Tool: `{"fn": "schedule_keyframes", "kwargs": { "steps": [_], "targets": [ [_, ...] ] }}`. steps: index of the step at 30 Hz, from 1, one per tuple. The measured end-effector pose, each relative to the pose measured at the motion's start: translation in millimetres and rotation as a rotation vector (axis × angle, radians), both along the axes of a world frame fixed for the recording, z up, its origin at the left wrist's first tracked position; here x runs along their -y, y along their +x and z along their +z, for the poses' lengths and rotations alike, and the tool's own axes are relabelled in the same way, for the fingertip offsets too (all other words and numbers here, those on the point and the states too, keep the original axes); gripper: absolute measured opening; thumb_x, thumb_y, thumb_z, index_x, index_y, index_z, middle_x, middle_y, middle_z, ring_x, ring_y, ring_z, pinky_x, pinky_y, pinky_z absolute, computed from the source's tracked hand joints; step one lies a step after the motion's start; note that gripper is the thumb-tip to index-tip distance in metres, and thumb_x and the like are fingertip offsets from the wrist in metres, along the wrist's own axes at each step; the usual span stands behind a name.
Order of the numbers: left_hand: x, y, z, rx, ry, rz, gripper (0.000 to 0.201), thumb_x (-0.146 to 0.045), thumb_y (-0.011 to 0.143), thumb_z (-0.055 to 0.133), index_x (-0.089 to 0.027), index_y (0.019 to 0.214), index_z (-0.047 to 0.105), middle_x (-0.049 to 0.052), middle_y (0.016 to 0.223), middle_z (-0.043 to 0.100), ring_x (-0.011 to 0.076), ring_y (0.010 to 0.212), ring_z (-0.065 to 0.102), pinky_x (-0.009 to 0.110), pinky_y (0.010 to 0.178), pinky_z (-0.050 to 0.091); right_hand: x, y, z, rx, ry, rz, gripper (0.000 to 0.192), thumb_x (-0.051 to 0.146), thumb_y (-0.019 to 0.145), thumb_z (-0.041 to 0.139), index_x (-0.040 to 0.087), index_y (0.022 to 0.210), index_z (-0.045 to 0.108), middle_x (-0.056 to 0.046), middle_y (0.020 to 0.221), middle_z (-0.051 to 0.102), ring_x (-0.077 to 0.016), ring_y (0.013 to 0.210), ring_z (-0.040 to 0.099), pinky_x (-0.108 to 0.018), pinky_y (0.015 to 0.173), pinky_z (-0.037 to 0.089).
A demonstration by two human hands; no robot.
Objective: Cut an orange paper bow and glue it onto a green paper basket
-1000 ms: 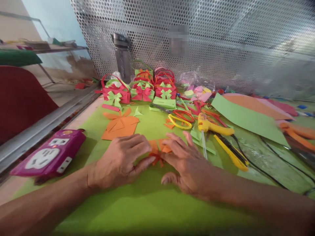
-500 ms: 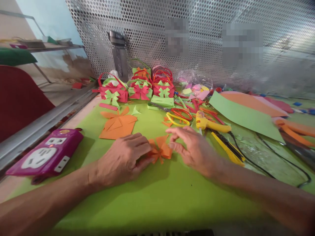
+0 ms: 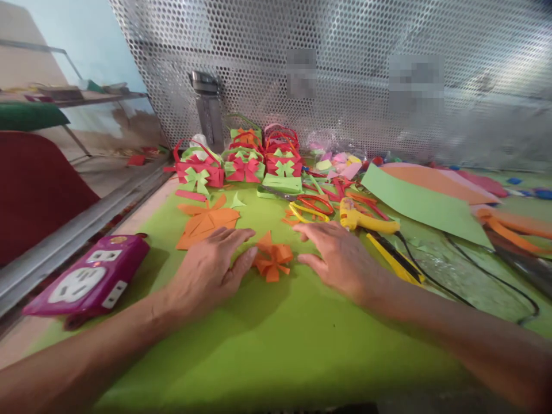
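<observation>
An orange paper bow (image 3: 272,257) lies on the green tabletop (image 3: 276,345) between my hands. To its left, my left hand (image 3: 215,261) is open, thumb and fingers apart, the thumb tip close to the bow's edge. My right hand (image 3: 340,256) is open on the other side, a small gap from the bow, and holds nothing. Past my left hand lies a flat orange paper piece (image 3: 207,223) with pointed tabs. Beyond my right fingers are yellow-and-red-handled scissors (image 3: 308,208) and small orange scraps.
A yellow glue gun (image 3: 366,218) and a yellow cutter knife (image 3: 394,259) lie right of my right hand. A purple power strip (image 3: 92,279) sits at the left. Small paper baskets with bows (image 3: 244,164) stand at the back before a bottle (image 3: 207,109). Green paper (image 3: 422,201) lies right.
My hands have moved off the bow, the left one drawing back leftwards with its fingers spreading. The bow now lies uncovered and turned slightly. The view has tilted up a little.
</observation>
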State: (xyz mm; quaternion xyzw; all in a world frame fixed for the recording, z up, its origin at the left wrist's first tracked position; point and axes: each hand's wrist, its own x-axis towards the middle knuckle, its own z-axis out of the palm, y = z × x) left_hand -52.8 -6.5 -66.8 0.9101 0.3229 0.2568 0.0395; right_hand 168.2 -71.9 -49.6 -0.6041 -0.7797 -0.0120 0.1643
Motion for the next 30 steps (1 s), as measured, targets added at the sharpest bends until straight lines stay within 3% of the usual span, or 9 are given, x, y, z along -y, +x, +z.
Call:
{"fn": "schedule_keyframes", "kwargs": {
  "steps": [4,8,12,14,17,19,22,28,30],
  "targets": [
    [2,1,-1.6,-0.112,-0.026,0.046,0.036,-0.033,0.093,0.043,-0.010,0.112,0.062,0.011,0.082,0.070,0.0242,0.073,0.067,0.035,0.063,0.051,1,-3,0.4,-0.059,-0.118,0.007,0.035,0.013,0.086,0.060,0.013,0.121,0.058,-0.008,0.088,0.075,-0.0267,0.092,0.067,-0.045,0.086,0.047],
    [9,2,2.6,0.094,-0.216,-0.147,0.028,-0.029,0.093,0.048,-0.015,0.113,0.060,0.003,0.078,0.071,0.0148,0.064,0.065,0.025,0.059,0.050,-6,2,-6.0,-0.182,-0.147,0.071,0.039,0.012,0.091,0.051,0.014,0.130,0.050,-0.012,0.111,0.072,-0.0260,0.109,0.063,-0.052,0.100,0.038],
    [10,0,5.2,0.295,-0.485,-0.318,0.022,-0.029,0.094,0.049,-0.020,0.111,0.061,0.000,0.081,0.072,0.0108,0.063,0.065,0.019,0.054,0.050,-15,11,-10.9,-0.185,-0.063,0.027,0.042,0.014,0.093,0.044,0.014,0.135,0.045,-0.015,0.129,0.062,-0.0294,0.119,0.056,-0.057,0.097,0.040],
    [6,-1,4.0,0.306,-0.438,-0.251,0.021,-0.030,0.094,0.050,-0.020,0.107,0.063,0.001,0.083,0.072,0.0122,0.066,0.066,0.021,0.058,0.052,-16,12,-11.9,-0.182,-0.063,-0.013,0.040,0.018,0.095,0.044,0.015,0.135,0.046,-0.015,0.123,0.066,-0.0295,0.113,0.059,-0.057,0.094,0.042],
    [0,-1,0.4,0.193,-0.189,-0.112,0.026,-0.031,0.093,0.051,-0.018,0.114,0.061,0.007,0.105,0.071,0.0199,0.093,0.066,0.033,0.079,0.054,-13,10,-12.8,-0.118,0.029,-0.066,0.045,0.031,0.093,0.055,0.014,0.134,0.047,-0.015,0.113,0.070,-0.0309,0.106,0.062,-0.058,0.094,0.042],
    [-3,0,-2.1,0.101,-0.081,-0.101,0.033,-0.031,0.093,0.049,-0.014,0.121,0.058,0.012,0.118,0.066,0.0247,0.110,0.060,0.040,0.090,0.051,-9,8,-12.0,-0.036,0.134,-0.063,0.049,0.034,0.088,0.063,0.014,0.132,0.049,-0.017,0.120,0.066,-0.0322,0.112,0.059,-0.056,0.096,0.041],
    [-6,2,-5.3,0.046,-0.029,-0.120,0.036,-0.030,0.094,0.047,-0.010,0.122,0.056,0.015,0.120,0.064,0.0265,0.115,0.057,0.042,0.093,0.050,-5,8,-7.5,0.094,0.239,-0.025,0.050,0.031,0.085,0.068,0.011,0.128,0.052,-0.020,0.133,0.056,-0.0340,0.122,0.051,-0.053,0.097,0.041],
    [-9,3,-9.6,0.048,-0.014,-0.087,0.032,-0.027,0.092,0.047,-0.010,0.116,0.059,0.015,0.114,0.066,0.0273,0.108,0.060,0.044,0.089,0.052,3,-1,-3.6,0.396,0.313,0.271,0.022,0.013,0.092,0.052,0.008,0.110,0.064,-0.012,0.095,0.068,-0.0261,0.092,0.060,-0.047,0.090,0.044],
    [-10,3,-9.9,0.056,-0.001,-0.085,0.030,-0.026,0.091,0.048,-0.010,0.114,0.060,0.014,0.112,0.067,0.0270,0.105,0.062,0.043,0.088,0.053,4,-9,-7.6,0.545,0.345,0.407,0.026,0.007,0.092,0.044,0.008,0.103,0.067,-0.011,0.085,0.067,-0.0242,0.083,0.059,-0.049,0.091,0.042]
  ]
}}
